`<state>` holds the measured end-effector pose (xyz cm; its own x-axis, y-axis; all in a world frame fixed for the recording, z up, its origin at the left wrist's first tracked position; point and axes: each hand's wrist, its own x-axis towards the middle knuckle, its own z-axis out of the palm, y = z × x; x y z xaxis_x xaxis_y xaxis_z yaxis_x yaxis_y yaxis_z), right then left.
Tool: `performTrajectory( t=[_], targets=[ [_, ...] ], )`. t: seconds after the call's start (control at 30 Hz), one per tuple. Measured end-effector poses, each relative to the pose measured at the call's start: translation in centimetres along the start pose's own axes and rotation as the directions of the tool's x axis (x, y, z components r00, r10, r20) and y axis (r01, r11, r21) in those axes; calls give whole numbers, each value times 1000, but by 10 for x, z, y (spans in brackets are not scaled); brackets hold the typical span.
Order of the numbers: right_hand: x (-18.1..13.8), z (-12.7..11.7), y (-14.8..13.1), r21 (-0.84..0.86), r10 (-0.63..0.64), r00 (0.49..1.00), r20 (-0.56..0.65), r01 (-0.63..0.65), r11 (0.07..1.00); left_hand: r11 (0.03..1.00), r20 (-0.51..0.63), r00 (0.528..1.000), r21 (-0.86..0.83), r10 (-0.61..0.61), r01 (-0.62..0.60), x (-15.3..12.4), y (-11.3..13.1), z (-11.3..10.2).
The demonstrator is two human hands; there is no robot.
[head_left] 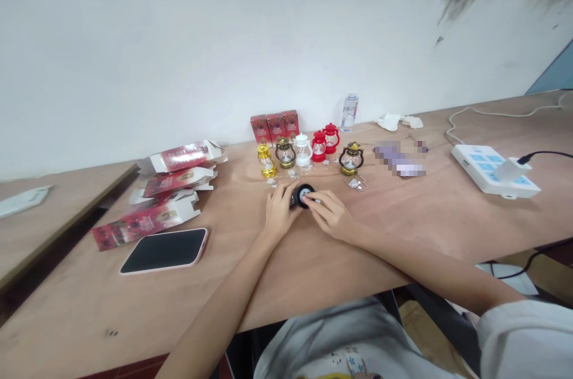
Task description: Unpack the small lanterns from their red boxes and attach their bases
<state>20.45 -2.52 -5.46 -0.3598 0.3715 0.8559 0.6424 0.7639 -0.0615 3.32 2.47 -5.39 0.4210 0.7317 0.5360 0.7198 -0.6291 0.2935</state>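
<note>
Left hand grips small black lantern on its side; right hand pinches its base. Light, brittle plastic; likely best held by the body.

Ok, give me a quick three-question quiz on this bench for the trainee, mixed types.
1. True or false: both hands, the left hand and the right hand, are on the small black lantern lying on the table.
2. Multiple choice: what lies nearest the front left of the table? A) the phone B) the water bottle C) the power strip
3. How many red lanterns stand in the row by the wall?

Key: 1 true; 2 A; 3 two.
</note>
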Motion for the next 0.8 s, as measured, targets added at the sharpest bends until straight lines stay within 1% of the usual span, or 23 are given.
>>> performTrajectory(
  t=[0.07, 0.2, 0.4, 0.53, 0.67, 0.8],
  targets=[
    [1, -1, -2, -8, -8, 1000, 8, 8, 1000, 1000, -8, 1000, -22, -16, 15, 0, 1, 0],
    [2, -2, -1, -68, -63, 998, 27, 65, 996, 997, -18, 1000, -76, -26, 24, 0, 3, -2],
    [-1, 1, -5, -134, -76, 994, 72, 86, 987, 990, -61, 998, -144, -20, 11, -2, 1, 1],
    [0, 3, -8, -177, -84, 994, 64, 94, 980, 984, -82, 996, -178, -34, 19, -3, 0, 3],
    [0, 5, -7, -185, -72, 992, 107, 91, 978, 984, -100, 993, -172, -64, 46, -2, 0, 4],
    [1, 6, -4, -158, -37, 986, 165, 63, 985, 979, -117, 987, -180, -114, 92, 1, 0, 3]
  ],
)
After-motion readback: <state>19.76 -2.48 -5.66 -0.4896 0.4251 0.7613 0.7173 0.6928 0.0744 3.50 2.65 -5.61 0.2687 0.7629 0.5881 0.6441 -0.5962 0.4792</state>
